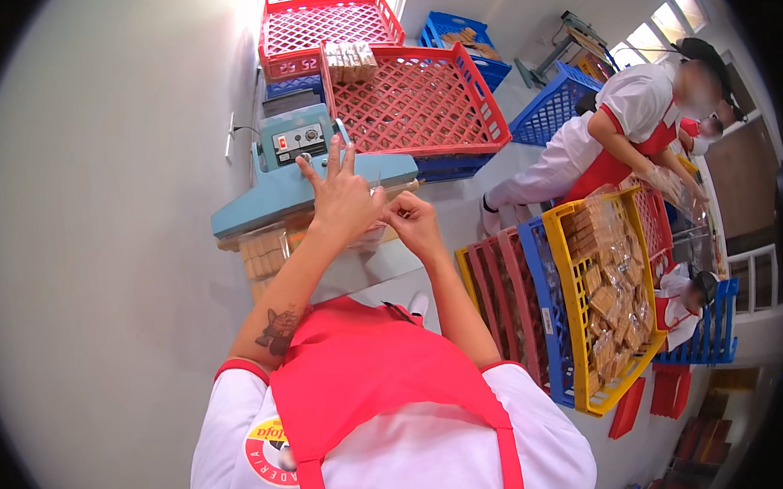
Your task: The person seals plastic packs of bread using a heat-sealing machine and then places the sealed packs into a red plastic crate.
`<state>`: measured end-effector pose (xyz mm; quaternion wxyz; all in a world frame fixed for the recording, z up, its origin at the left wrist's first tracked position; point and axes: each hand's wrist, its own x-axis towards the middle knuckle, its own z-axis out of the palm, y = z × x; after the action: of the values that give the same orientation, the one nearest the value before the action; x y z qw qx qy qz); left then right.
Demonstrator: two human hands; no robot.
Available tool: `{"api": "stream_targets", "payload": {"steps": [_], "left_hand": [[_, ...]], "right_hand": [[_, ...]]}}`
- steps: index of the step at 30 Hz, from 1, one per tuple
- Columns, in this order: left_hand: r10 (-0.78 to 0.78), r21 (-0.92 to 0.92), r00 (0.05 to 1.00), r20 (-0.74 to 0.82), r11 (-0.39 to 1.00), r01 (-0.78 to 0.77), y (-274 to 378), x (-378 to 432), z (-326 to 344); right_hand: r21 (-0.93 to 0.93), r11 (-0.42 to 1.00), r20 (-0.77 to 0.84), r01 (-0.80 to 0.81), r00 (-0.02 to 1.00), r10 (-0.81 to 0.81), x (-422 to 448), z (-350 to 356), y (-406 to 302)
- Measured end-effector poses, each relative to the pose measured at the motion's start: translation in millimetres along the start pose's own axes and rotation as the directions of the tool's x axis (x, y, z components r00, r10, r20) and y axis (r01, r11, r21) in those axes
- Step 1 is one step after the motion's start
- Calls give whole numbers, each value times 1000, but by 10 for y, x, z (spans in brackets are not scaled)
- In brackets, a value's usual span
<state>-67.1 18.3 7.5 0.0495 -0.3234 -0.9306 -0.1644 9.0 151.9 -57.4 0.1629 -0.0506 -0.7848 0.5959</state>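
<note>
A light-blue bag sealer (315, 185) with a red switch and a knob on its panel stands before me. My left hand (346, 204) is over its front edge, several fingers spread upward, thumb and forefinger pinching a clear plastic bag (365, 239). Close beside it, my right hand (413, 223) grips the edge of the same bag with bent fingers. My hands partly hide the bag, so its contents are unclear. Left of my wrist, below the sealer's bar, lies a clear pack of tan biscuit-like pieces (264, 252).
Behind the sealer are red lattice crates (417, 100), one bearing wrapped packs (350, 61). To my right stand stacked crates, the yellow one (561, 315) full of bagged tan pieces (613, 299). A gloved co-worker (624, 119) leans over beyond them. A wall (116, 192) runs along my left.
</note>
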Motion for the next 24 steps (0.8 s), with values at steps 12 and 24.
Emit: {"api": "stream_targets", "payload": {"steps": [12, 24], "left_hand": [[-61, -52, 985, 162, 996, 71, 97, 262, 207], [-43, 47, 992, 121, 998, 37, 57, 126, 148]], "right_hand": [[-8, 991, -70, 135, 988, -135, -24, 34, 58], [97, 995, -21, 1, 1000, 1, -11, 119, 188]]}}
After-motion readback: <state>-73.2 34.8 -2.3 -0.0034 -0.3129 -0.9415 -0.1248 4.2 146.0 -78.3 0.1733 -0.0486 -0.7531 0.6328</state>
